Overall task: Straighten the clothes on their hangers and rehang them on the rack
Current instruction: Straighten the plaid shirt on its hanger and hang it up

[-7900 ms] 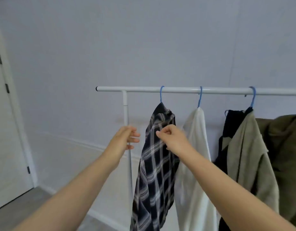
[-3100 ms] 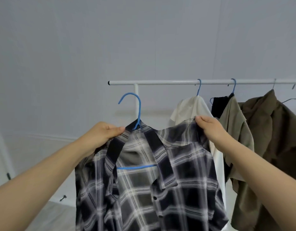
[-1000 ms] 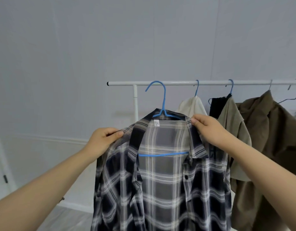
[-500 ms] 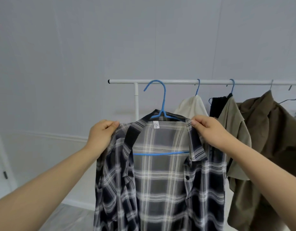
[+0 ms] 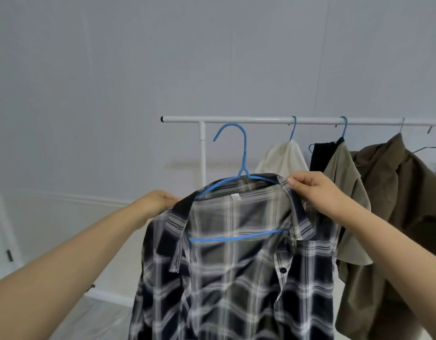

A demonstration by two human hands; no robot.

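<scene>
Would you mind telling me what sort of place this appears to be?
Probably a plain room at home, perhaps a bedroom or laundry corner: a white clothes rack hung with garments, a bare pale wall with a baseboard, and a door at the left edge.

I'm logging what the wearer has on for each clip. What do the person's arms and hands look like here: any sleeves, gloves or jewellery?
Both forearms are bare to the frame's edge, with no sleeves showing. The left hand and the right hand wear no gloves; no rings, watch or bracelets show.
</scene>
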